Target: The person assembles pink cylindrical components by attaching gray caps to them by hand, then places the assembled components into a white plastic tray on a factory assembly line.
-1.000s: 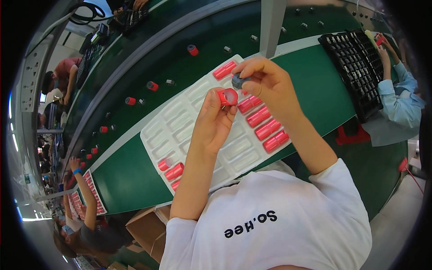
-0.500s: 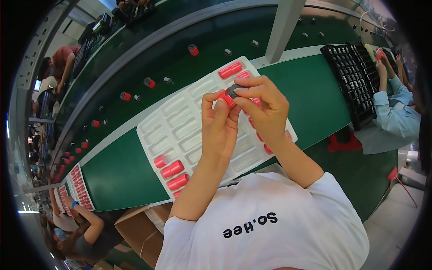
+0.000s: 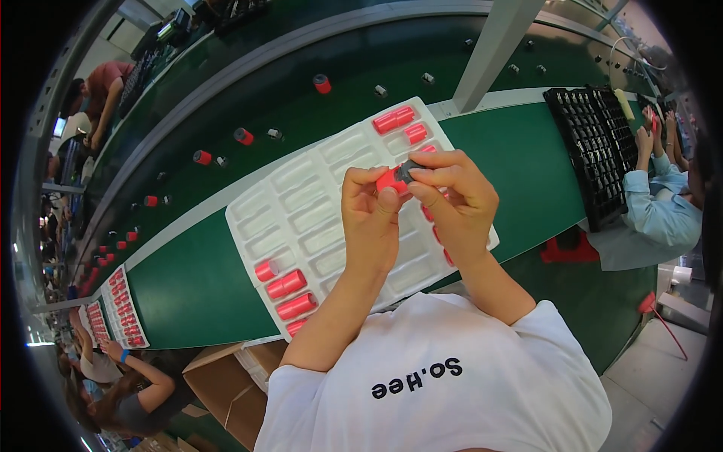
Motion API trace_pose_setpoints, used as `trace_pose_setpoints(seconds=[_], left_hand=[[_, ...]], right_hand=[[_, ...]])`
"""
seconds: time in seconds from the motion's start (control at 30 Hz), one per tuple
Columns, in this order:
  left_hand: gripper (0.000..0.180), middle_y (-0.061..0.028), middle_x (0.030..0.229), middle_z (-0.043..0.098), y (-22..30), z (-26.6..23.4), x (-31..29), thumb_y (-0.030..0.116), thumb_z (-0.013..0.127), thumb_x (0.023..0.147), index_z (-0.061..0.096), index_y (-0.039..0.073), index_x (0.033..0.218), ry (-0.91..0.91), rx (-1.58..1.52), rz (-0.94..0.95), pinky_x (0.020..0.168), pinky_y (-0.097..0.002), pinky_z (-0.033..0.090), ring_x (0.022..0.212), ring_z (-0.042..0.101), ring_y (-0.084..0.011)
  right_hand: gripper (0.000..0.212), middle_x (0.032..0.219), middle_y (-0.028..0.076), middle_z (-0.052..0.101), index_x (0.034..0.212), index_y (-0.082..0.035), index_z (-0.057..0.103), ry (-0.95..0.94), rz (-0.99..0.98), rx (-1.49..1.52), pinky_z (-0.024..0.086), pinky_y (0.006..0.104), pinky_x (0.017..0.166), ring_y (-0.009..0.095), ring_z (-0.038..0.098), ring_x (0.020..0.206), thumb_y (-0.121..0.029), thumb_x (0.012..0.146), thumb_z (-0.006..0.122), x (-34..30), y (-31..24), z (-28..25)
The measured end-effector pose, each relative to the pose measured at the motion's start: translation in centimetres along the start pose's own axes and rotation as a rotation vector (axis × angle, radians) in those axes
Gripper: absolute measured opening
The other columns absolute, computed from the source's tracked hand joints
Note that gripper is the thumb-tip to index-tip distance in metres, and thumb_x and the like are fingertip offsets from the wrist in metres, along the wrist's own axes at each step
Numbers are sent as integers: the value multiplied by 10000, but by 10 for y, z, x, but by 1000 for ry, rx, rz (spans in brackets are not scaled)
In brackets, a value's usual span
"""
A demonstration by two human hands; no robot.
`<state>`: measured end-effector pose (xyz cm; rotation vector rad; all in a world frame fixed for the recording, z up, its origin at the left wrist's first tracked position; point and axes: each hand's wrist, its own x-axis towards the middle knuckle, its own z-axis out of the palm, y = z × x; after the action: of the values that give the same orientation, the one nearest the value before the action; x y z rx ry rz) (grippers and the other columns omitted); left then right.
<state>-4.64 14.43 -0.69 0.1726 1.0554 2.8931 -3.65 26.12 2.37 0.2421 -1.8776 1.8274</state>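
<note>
Holding a small red plastic cylinder [image 3: 389, 179] above the middle of a white moulded plastic tray [image 3: 301, 218], the left hand [image 3: 370, 218] pinches the red piece between thumb and fingers, while the right hand [image 3: 452, 197] presses a small dark grey cap [image 3: 407, 170] against its end at about 2 o'clock from the red piece. Both grips are closed tight on their parts; the two parts touch.

The tray lies on a green work surface [image 3: 188, 294] and is only partly filled. Finished red cylinders [image 3: 292, 294] occupy pockets at the tray's 7 o'clock corner, and more red cylinders [image 3: 401, 122] sit at its 1 o'clock corner; a few others show beside the right wrist. Most pockets between them, toward 10 o'clock, stand bare, so by appearance the filling is well under half done.

Beyond the tray, at 11 o'clock, loose red pieces [image 3: 242, 135] ride a dark green conveyor belt [image 3: 301, 98]. A black gridded tray [image 3: 599, 151] lies at 3 o'clock, where another person's light blue sleeve [image 3: 663, 215] reaches in.
</note>
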Motion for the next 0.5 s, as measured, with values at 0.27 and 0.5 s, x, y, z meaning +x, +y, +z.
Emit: trace_pose_setpoints(seconds=[0.27, 0.5], left_hand=[[247, -63, 1029, 599, 4, 2, 2, 169, 669, 896, 505, 63, 1048, 107, 32, -10, 857, -305, 510, 953, 608, -162], [176, -30, 979, 566, 6, -9, 46, 152, 620, 923, 510, 66, 1030, 328, 494, -40, 815, -290, 485, 960, 558, -118]], right_hand=[[200, 1041, 114, 633, 969, -14, 662, -94, -41, -146, 501, 273, 788, 199, 623, 928, 10, 778, 715, 3, 9, 8], [234, 941, 98, 575, 994, -37, 565, -251, -278, -393, 500, 281, 760, 221, 629, 848, -30, 796, 689, 123, 77, 28]])
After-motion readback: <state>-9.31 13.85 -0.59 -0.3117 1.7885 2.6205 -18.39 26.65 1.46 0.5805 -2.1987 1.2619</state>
